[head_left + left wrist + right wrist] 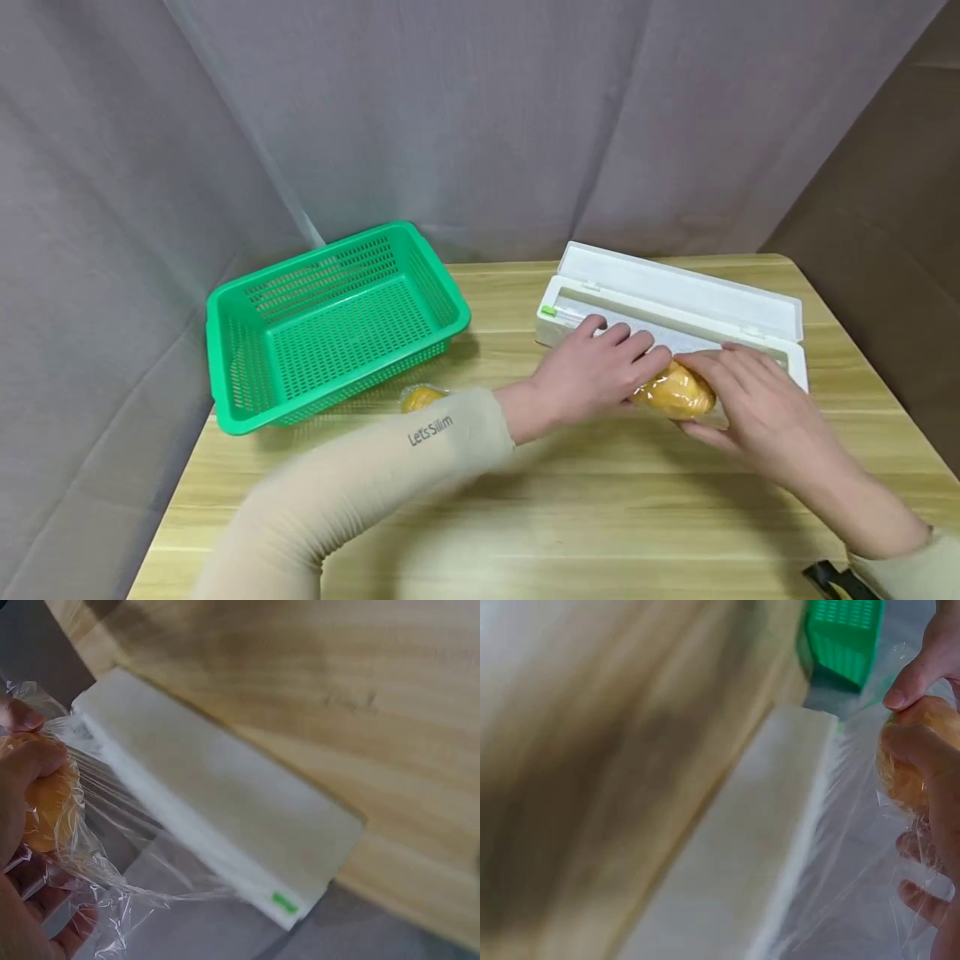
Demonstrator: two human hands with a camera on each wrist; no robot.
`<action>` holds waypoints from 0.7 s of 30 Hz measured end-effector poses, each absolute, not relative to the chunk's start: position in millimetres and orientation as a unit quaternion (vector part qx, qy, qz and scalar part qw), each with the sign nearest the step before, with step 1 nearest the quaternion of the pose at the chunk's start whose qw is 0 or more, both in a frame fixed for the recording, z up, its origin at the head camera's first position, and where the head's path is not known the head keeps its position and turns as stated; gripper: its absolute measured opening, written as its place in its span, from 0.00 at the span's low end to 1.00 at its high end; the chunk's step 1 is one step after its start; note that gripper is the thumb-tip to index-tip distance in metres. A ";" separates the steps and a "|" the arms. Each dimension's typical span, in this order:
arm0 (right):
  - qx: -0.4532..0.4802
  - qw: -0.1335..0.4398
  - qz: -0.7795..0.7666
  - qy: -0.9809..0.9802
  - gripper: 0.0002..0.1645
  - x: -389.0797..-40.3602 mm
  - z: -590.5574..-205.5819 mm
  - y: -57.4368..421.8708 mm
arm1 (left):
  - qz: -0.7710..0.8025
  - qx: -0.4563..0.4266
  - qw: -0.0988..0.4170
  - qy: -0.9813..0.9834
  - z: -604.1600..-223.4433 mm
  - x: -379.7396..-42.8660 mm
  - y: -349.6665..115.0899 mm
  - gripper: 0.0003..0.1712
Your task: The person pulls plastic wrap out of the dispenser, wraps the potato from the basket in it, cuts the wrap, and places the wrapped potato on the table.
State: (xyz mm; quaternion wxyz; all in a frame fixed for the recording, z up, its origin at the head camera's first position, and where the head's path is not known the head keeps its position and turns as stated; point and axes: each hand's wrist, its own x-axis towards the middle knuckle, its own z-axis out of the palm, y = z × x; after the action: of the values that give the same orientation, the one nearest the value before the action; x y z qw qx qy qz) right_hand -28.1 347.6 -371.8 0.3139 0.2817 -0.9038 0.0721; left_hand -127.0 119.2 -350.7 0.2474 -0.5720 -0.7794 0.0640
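Both hands hold a rounded orange-yellow food item (678,396) covered in clear, crinkled cling film, in front of the white film dispenser box (678,287). My left hand (588,371) grips its left side, fingers curled over the top. My right hand (768,412) holds the right side; its thumb lies low along the item. In the left wrist view, stretched cling film (142,817) runs from the item (49,799) to the dispenser's edge. The right wrist view shows thumbs pressing on the wrapped item (907,776), with loose film around the fingers.
A green plastic basket (341,400) with slotted sides stands at the back left. Beside it, partly behind the left sleeve (390,467), lies another yellow film-wrapped item (422,398). The dispenser's lid stands open, with a green slider (549,311) at its left end. Grey curtain (480,125) borders the wooden table (637,508).
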 end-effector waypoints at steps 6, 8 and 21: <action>0.254 0.283 0.087 -0.921 0.49 -15.4 -403.2 339.6 | 0.057 -0.580 0.196 -0.789 -379.9 -121.6 118.3 0.30; 0.243 0.271 0.094 -0.926 0.50 -12.0 -411.1 337.5 | 0.062 -0.580 0.195 -0.789 -388.7 -120.5 119.2 0.30; 0.184 0.185 0.123 -0.957 0.45 -3.8 -431.6 337.2 | 0.043 -0.582 0.211 -0.785 -430.1 -122.1 130.7 0.16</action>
State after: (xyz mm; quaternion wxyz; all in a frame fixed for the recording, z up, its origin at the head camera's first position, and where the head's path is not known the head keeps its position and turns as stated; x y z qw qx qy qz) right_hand -3.8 337.2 -431.6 0.1850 0.1842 -0.9574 0.1234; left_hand -122.1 130.7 -430.1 0.2108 -0.5816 -0.7845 0.0431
